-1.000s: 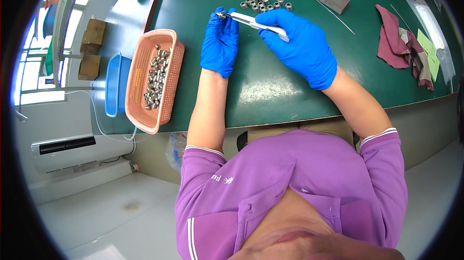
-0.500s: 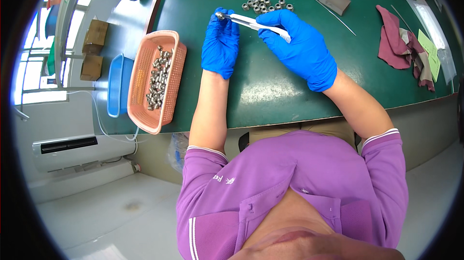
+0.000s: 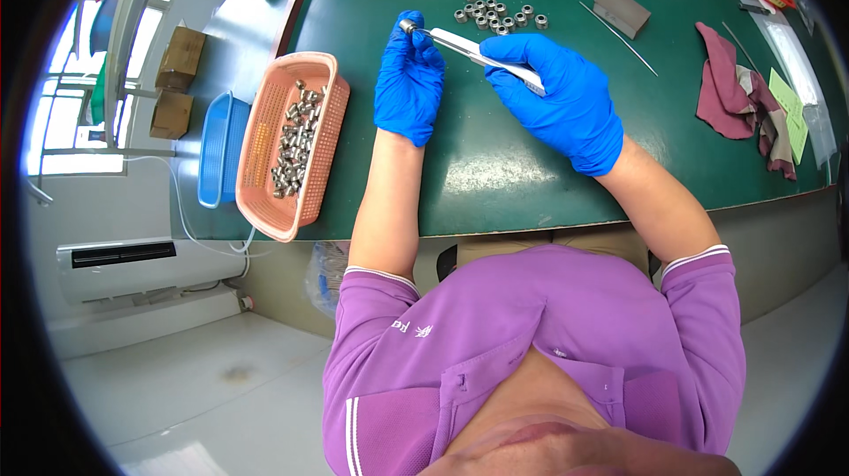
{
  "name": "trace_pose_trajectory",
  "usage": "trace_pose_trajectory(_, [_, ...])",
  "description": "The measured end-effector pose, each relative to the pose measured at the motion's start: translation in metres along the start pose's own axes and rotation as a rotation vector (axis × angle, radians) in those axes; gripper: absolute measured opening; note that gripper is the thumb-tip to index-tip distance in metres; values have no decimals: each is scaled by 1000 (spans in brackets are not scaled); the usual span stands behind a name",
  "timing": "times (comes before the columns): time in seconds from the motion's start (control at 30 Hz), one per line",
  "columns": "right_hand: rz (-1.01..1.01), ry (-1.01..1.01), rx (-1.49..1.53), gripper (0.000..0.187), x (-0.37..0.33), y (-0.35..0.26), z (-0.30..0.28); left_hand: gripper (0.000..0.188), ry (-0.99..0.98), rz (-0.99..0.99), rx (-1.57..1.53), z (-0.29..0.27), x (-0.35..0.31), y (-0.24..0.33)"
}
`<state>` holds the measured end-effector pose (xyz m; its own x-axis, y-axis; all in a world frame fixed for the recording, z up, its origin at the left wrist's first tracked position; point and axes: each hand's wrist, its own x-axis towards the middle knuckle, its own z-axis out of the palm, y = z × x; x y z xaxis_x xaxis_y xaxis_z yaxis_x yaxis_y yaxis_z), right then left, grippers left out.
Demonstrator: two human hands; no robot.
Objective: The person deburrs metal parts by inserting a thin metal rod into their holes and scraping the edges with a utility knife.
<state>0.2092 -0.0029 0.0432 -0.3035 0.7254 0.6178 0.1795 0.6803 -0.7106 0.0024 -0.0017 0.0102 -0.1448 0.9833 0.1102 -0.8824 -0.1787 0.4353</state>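
Observation:
My left hand (image 3: 409, 87), in a blue glove, pinches a small metal cylinder fitting (image 3: 407, 26) between its fingertips. My right hand (image 3: 566, 103), gloved alike, grips a slim white-handled tool (image 3: 460, 44) with a thin metal tip. That tip reaches to the fitting; whether it is inside or just against it, I cannot tell. Beyond my hands, several similar metal fittings (image 3: 502, 11) stand in a loose group on the green table (image 3: 495, 157). To the left, a pink plastic basket (image 3: 331, 135) holds many more shiny metal pieces.
A blue basket (image 3: 212, 153) stands left of the pink one. Toward the far right lie a grey-brown block (image 3: 622, 11), a thin rod (image 3: 619, 40), a maroon cloth (image 3: 727, 91) and a green paper (image 3: 785, 109). Cardboard boxes (image 3: 179, 58) are at far left.
The view has shifted slightly, so the table things sit a little to the right. Both hands keep their holds, and the fitting has turned slightly at the tool's tip.

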Motion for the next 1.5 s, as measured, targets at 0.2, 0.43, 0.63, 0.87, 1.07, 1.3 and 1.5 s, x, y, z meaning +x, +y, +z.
trace_pose_trajectory(0.2, [-45, -24, -60, 20, 0, 5, 3, 24, -6, -2, 42, 2, -1, -2])
trace_pose_trajectory(0.43, [240, -31, 328, 19, 4, 6, 0, 25, -63, 8, 114, -4, 3, 0])
trace_pose_trajectory(0.63, [226, 92, 487, 18, 8, 9, 2, 29, 3, 117, 129, 0, 0, 0])
trace_pose_trajectory(0.87, [364, 130, 624, 25, 13, 13, -7, 31, 80, 136, 166, 12, -3, -4])
trace_pose_trajectory(1.07, [401, 89, 647, 27, 11, 5, -5, 32, 60, 165, 431, 19, -8, -5])
trace_pose_trajectory(1.3, [327, 89, 657, 23, 7, 13, -2, 37, 39, 176, 479, 20, -9, -7])
trace_pose_trajectory(1.5, [226, 68, 475, 22, 6, 22, 2, 39, -49, 211, 494, 17, -9, -11])
